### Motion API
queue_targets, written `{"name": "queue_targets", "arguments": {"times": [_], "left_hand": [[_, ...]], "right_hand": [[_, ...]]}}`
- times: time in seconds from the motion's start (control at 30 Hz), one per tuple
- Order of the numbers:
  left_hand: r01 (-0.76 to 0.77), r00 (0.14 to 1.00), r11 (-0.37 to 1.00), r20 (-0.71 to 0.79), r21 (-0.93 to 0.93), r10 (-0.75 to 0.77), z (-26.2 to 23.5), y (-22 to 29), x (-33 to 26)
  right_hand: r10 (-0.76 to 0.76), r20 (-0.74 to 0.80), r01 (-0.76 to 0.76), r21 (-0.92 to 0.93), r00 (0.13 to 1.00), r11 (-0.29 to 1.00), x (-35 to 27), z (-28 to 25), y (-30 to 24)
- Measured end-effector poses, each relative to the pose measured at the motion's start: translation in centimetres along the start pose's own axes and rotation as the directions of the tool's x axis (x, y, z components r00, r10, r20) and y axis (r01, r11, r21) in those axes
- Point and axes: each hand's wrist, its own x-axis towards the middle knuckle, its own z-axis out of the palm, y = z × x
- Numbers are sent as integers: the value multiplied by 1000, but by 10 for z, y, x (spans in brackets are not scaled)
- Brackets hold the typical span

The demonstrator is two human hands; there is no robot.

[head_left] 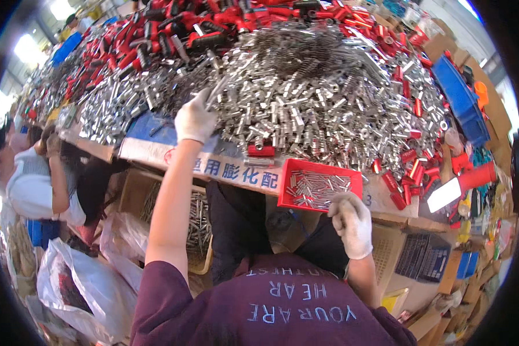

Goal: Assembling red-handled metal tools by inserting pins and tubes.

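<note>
My left hand (195, 118), in a white glove, reaches out over the near side of a large heap of silver metal parts (288, 109). Its fingers are closed on a slim silver metal part (217, 90), slightly blurred. A red open tray (281, 185) sits at the table's front edge, with many small metal pins (317, 187) inside. Just beside its near right corner is my right hand (352, 226), gloved too, with fingers curled together. What those fingers hold, if anything, is hidden. A short red cylinder (260, 151) lies behind the tray, to its left.
Red and black handles (202, 40) are piled at the back. A blue bin (460, 101) stands at the right, near red tubes (478, 175). Below the table is a crate of metal rods (197, 222). At the left, a person (37, 179) sits by white plastic bags (89, 285).
</note>
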Motion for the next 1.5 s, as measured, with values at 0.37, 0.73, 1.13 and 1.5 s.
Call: {"name": "queue_targets", "arguments": {"times": [0.37, 0.73, 1.13, 1.5], "left_hand": [[-27, 998, 998, -51, -56, 24, 4, -17, 74], [129, 962, 348, 33, -928, -270, -14, 32, 112], [166, 795, 612, 472, -773, 381, -7, 170, -129], [-582, 304, 637, 591, -506, 747, -50, 166, -130]], "right_hand": [[-38, 48, 37, 14, 998, 999, 11, -13, 11], [-14, 101, 5, 92, 995, 996, 6, -6, 1], [-75, 74, 44, 354, 994, 934, 14, 11, -6], [-479, 454, 634, -297, 751, 713, 11, -38, 15]]}}
